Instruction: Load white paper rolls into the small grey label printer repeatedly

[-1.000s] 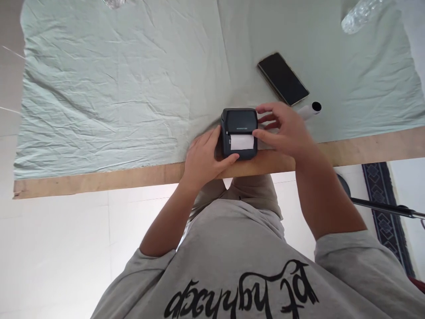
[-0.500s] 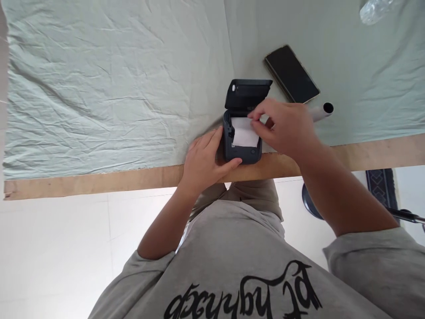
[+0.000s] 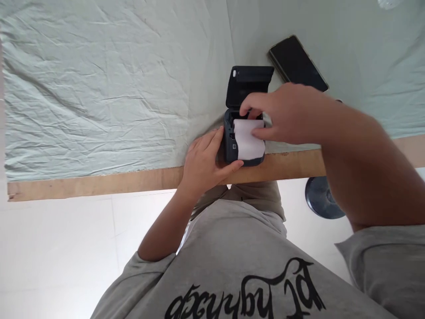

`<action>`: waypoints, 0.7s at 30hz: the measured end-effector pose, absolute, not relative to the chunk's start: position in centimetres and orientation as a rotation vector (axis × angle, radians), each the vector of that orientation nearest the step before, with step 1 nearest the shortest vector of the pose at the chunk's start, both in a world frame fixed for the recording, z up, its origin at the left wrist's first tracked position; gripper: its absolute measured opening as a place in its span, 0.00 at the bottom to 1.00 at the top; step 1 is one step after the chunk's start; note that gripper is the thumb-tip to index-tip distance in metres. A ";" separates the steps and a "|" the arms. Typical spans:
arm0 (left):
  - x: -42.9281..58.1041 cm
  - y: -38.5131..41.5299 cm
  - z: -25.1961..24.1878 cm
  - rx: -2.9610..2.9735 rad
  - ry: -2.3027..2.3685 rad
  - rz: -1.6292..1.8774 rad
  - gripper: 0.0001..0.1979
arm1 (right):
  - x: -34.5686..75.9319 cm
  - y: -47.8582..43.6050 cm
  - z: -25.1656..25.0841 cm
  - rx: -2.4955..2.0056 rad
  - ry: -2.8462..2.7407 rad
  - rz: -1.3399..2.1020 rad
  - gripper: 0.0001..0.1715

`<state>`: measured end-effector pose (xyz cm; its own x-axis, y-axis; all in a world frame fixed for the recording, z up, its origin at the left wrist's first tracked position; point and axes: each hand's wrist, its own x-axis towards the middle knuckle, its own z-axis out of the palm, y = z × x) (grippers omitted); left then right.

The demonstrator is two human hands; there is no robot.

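A small dark thermal printer [image 3: 228,153] sits at the table's front edge, its lid [image 3: 249,79] swung up and back. White paper [image 3: 247,144] from a roll lies over the open compartment and reaches down across the printer's front. My left hand [image 3: 204,159] holds the printer from the left, with the thumb along its front corner. Over the compartment, my right hand [image 3: 282,113] has its thumb on the paper and its other fingers curled at the paper's far edge, gripping the roll. The fingertips and the roll's body are partly hidden.
Beyond my right hand lies a black phone [image 3: 299,64] on the pale green cloth [image 3: 133,88]. Clear plastic [image 3: 390,3] shows at the top right edge. The table has a bare wooden front edge [image 3: 99,181]. A round black base [image 3: 322,197] stands on the floor at right.
The paper has shifted toward me and now covers more of the printer's front. My right hand has turned, its fingers spreading from a pinch to around the paper. My left hand stays put.
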<state>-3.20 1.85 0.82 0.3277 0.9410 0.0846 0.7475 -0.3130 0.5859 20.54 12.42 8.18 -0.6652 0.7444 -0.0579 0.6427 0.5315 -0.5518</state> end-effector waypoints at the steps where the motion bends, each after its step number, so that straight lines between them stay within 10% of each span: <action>1: -3.2 1.8 0.8 2.157 1.486 0.582 0.44 | 20.9 11.7 9.2 -1.209 -2.540 0.845 0.18; 9: -3.1 1.8 0.8 2.140 1.486 0.598 0.43 | 23.5 5.7 4.9 -1.386 -0.983 1.108 0.26; 21: -3.0 1.9 1.1 2.096 1.501 0.571 0.43 | 24.2 6.4 0.1 -1.634 -1.766 0.353 0.18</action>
<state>-2.96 1.89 1.08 0.3057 0.9509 0.0492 0.7427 -0.2704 0.6126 24.15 6.44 0.08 0.0356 0.9527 0.3019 0.7632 0.1691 -0.6236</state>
